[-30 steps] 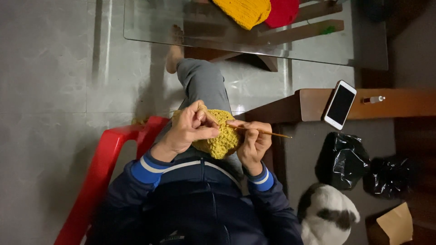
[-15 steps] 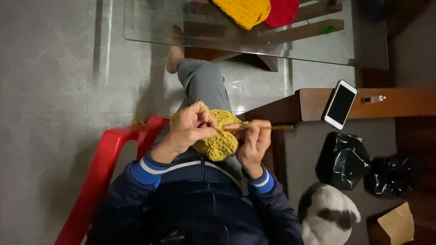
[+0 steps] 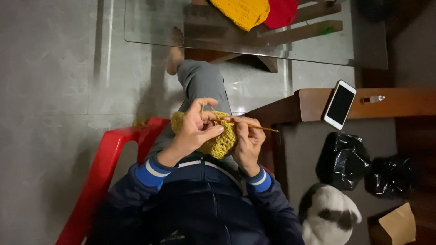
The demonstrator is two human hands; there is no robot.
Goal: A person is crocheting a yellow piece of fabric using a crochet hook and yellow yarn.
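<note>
**Crochet in the lap, hook across the yellow piece**

I see both hands meeting over the lap, above the grey trouser leg (image 3: 202, 84). The left hand (image 3: 195, 131) is clenched on the yellow crochet (image 3: 222, 143), thumb and forefinger pinching its upper edge, a strand of yarn (image 3: 204, 103) running up over the raised forefinger. The right hand (image 3: 247, 143) grasps the hook (image 3: 254, 126), a thin wooden stick lying almost level, its free end pointing toward the wooden bench (image 3: 390, 102). The hook's working tip is hidden behind the left fingers, so I cannot tell where it enters the stitches. Much of the crochet is covered by both hands.

I sit on a red chair (image 3: 106, 159), cut off at the bottom edge. A phone (image 3: 339, 104) leans on the bench's near edge, a small bottle (image 3: 373, 98) beside it. On the glass table (image 3: 181, 27), a yellow knit (image 3: 243, 11) and a red knit (image 3: 281, 12) are cut off at the top. Two black bags (image 3: 343, 159) sit below the bench; a white, dark-patched shape (image 3: 329, 215) by them is hard to identify.
</note>
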